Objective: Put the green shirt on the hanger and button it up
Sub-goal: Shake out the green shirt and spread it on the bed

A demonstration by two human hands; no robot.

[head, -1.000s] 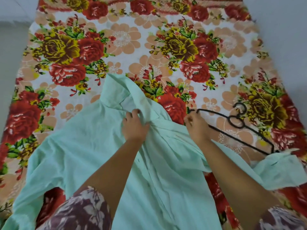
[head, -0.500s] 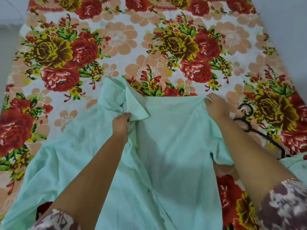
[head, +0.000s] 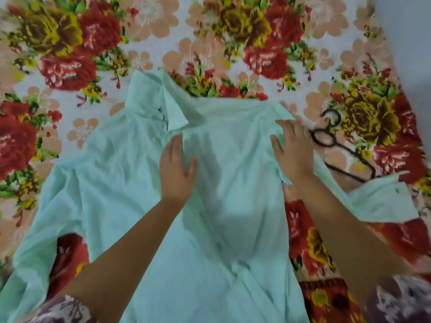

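One floral bedsheet (head: 149, 31), printed with red and yellow roses, covers everything under your hands. Spread across it lies the green shirt (head: 233, 206), its long axis running from your body up and away, collar (head: 172, 106) at the far end and hem toward you; one sleeve (head: 382, 201) trails off to your right. Beyond the shirt's right edge sits the black hanger (head: 326, 138), flat on the sheet, hook pointing away from you and one arm slanting down under the sleeve. Your left hand (head: 177, 169) lies palm down on the cloth just below the collar, fingers straight and together, thumb spread, pressing rather than gripping. Your right hand (head: 293, 150) rests flat on the shirt's upper right edge, fingers extended, just beside the hanger's hook, holding nothing.
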